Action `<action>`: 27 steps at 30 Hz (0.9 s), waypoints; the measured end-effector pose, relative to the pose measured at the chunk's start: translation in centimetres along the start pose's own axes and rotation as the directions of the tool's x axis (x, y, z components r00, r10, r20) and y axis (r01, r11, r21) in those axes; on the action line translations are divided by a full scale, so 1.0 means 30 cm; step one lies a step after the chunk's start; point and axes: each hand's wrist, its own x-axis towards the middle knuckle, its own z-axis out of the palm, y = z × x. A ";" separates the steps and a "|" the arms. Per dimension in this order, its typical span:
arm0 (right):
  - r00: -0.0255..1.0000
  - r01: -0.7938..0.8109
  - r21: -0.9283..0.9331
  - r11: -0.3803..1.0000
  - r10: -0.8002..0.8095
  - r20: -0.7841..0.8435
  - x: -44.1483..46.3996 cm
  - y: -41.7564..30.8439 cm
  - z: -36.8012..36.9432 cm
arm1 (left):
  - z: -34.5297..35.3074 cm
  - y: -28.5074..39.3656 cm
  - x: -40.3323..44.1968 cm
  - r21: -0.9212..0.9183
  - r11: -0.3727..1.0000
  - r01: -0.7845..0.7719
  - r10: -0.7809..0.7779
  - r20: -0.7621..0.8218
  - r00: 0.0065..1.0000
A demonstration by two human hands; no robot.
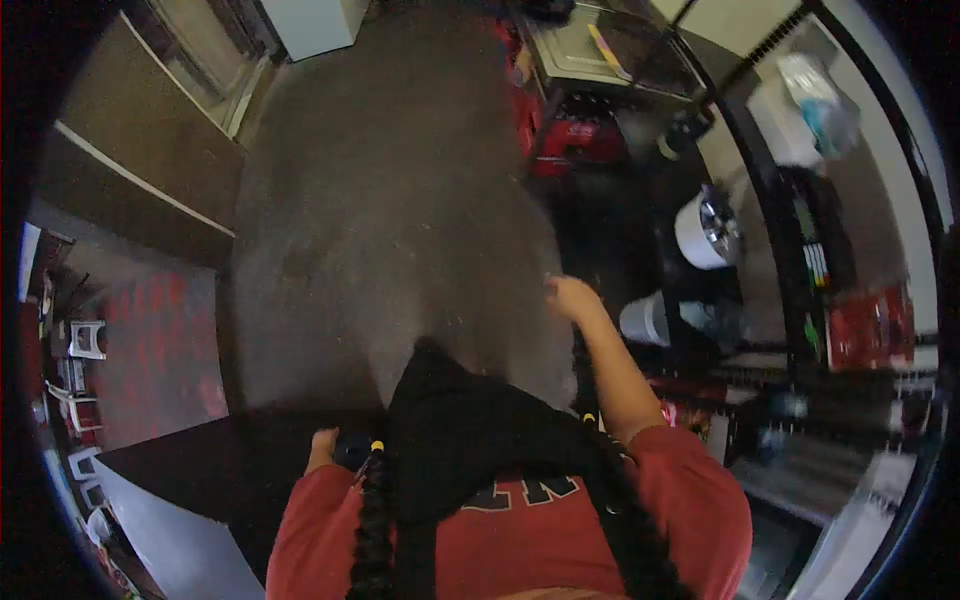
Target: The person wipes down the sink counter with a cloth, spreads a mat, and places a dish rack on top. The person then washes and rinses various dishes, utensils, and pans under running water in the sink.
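My right hand (572, 298) reaches forward over the floor, beside the black shelving on the right. Its fingers look curled together, and anything in them is too small and blurred to name. Low on the left, close to my body, my left hand (323, 445) looks closed against a dark rounded object (352, 450). What that object is, I cannot make out. A black apron (450, 425) hangs over my red shirt (520, 540) between the two arms.
Dark floor (390, 190) stretches ahead. Black shelves on the right hold a white bucket (705, 232) with metal items, a white container (645, 320) and a red box (870, 325). A counter (575, 50) stands ahead right. White chairs (87, 340) are far left, beyond a dark-topped counter (180, 460).
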 end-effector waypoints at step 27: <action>0.928 -0.229 0.237 0.944 0.138 0.347 2.640 0.077 -0.849 | -2.696 2.005 2.007 -0.529 0.768 -0.360 0.210 -0.323 0.923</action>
